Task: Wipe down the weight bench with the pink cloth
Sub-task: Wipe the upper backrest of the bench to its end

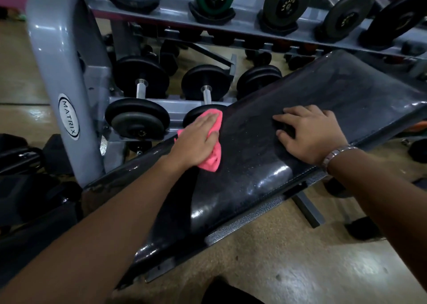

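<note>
As left hand [199,140] presses pink cloth [214,161], right hand [310,134] on bench [360,100]

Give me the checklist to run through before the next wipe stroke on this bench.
1. Pink cloth lies flat on the bench pad: ok.
2. Left hand presses on the cloth with straight fingers: ok.
3. Right hand rests on the pad, apart from the cloth: ok.
4. Room to push further away: not ok; the cloth already sits at the pad's far edge, with a dumbbell on the rack just beyond it.
5. Path along the pad between the two hands is bare: ok.
6. Which parts of the pad are already wiped: cannot tell.
</note>
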A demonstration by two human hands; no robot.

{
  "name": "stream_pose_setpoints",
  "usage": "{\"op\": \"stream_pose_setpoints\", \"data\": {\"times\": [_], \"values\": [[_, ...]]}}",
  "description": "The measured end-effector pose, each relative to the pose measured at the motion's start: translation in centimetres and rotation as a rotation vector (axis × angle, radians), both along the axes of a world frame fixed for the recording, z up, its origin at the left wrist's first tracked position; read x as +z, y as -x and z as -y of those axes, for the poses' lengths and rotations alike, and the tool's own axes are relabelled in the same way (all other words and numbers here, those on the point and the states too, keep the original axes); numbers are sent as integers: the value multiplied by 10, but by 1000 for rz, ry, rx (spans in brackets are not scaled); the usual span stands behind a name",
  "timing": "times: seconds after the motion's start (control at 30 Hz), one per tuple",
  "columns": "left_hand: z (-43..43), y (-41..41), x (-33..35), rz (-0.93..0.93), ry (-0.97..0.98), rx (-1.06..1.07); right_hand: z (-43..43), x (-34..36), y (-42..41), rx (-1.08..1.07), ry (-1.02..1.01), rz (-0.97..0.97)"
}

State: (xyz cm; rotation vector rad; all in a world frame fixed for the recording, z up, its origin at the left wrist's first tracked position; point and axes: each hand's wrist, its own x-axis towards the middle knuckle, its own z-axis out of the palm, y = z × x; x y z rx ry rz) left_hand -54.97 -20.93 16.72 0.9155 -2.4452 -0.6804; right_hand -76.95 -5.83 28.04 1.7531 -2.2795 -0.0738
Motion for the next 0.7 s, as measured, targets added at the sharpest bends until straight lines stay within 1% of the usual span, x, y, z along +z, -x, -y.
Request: {"op": "stream_pose_setpoints", "data": {"times": [0.07,0.1,0.2,0.23,0.27,0.37,0.4,0.47,0.53,0.57,0.63,0.7], "values": [[-5,19,7,-17,-39,88,1,0,1,2,-13,-4],[-12,19,5,-37,-31,84,1,1,2,1,-16,-7],[-23,-6,-12,-38,-13,-53,1,-1,3,4,-6,-12],[-19,-9,-12,-21,-17,-64,0,-2,2,2,-2,-13],[-13,-5,-11,-15,-17,-36,0,-4,1,-1,-1,-15],[-18,24,7,-24,-82,160,0,-6,-2,-15,12,-12],[-28,30,9,-51,-88,168,-1,-5,-2,-26,16,-4],[-44,22,1,-100,-45,75,-1,-7,-3,-31,13,2],[-38,4,-3,-66,-6,-21,-2,-8,-3,-31,18,-1],[-30,4,-2,-50,0,-22,-2,-9,-3,-29,24,-2],[-21,15,6,-62,-35,59,-2,-12,-4,-30,36,-3],[-31,30,10,-98,-68,136,-2,-13,-4,-36,47,1]]}}
